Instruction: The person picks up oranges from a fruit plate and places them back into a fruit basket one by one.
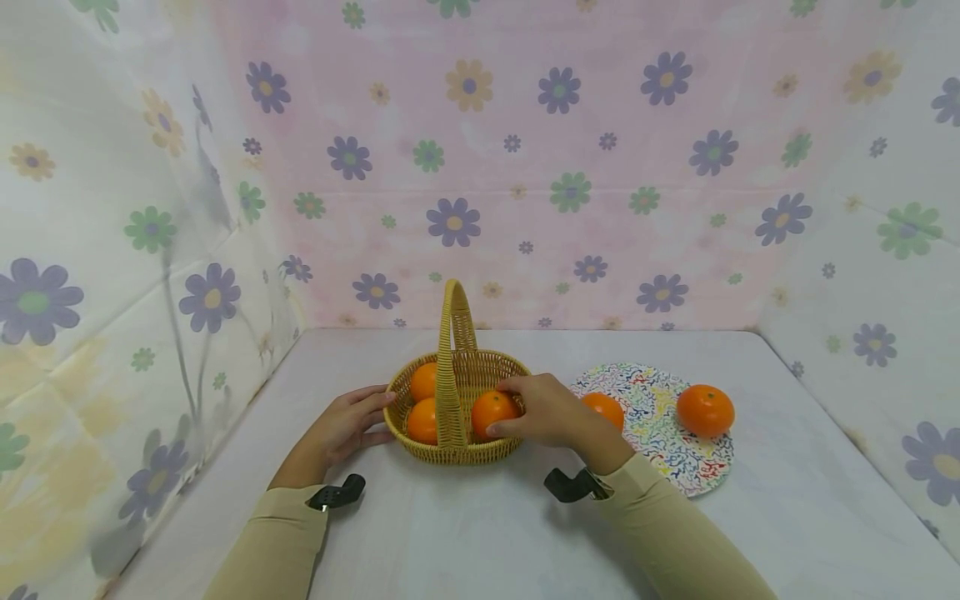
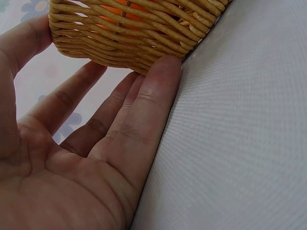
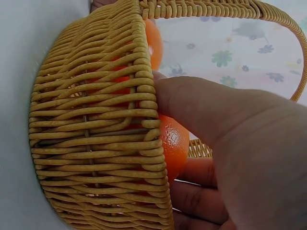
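Note:
A yellow-brown wicker basket (image 1: 420, 454) with a tall arched handle stands on the white table. Two oranges (image 1: 422, 421) lie in its left half, left of the handle. My right hand (image 1: 551, 410) reaches over the right rim and holds another orange (image 1: 493, 412) between thumb and fingers, low inside the basket. In the right wrist view that orange (image 3: 173, 143) shows partly above the woven rim. At the opposite side, my left hand (image 1: 351, 427) touches the basket's outer wall with fairly straight fingertips. The left wrist view shows those fingers (image 2: 148, 110) against the weave.
Right of the basket lies a round, flat plate (image 1: 637, 379) with a multicoloured squiggle pattern. One orange (image 1: 705, 410) sits on its right side; another orange (image 1: 603, 408) at its left is partly hidden by my right arm. Flowered cloth walls (image 1: 510, 275) enclose the table (image 1: 465, 533).

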The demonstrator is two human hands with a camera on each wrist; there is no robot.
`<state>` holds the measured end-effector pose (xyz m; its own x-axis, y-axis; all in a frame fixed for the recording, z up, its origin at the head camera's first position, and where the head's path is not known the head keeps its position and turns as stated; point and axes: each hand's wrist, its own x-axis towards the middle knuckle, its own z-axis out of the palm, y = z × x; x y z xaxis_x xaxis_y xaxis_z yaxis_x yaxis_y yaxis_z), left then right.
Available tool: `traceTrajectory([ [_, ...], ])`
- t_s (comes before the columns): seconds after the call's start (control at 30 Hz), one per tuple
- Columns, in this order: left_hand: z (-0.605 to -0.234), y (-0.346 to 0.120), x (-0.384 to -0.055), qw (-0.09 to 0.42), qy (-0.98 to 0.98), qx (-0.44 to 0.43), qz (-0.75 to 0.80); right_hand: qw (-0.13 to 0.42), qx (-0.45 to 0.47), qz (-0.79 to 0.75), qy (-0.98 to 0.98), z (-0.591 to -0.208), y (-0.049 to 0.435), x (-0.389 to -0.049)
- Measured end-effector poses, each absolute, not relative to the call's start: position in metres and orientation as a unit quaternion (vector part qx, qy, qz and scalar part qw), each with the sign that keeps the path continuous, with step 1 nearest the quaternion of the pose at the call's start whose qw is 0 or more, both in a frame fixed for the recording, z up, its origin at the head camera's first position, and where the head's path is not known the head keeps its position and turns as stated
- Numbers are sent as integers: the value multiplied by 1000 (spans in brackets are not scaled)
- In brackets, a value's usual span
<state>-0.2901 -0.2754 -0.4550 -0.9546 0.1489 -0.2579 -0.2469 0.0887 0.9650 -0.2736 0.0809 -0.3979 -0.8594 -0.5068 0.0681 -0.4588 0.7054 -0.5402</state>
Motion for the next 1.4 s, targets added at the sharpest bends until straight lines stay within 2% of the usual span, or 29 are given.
traceTrajectory([
  [0.73,-456,-275,-290,146,721,-33,676,53,-269,-284,919,-398,80,-274],
  [1.4,-457,-276,-291,145,720,-26,678,31,-284,-262,922,-398,83,-276],
])
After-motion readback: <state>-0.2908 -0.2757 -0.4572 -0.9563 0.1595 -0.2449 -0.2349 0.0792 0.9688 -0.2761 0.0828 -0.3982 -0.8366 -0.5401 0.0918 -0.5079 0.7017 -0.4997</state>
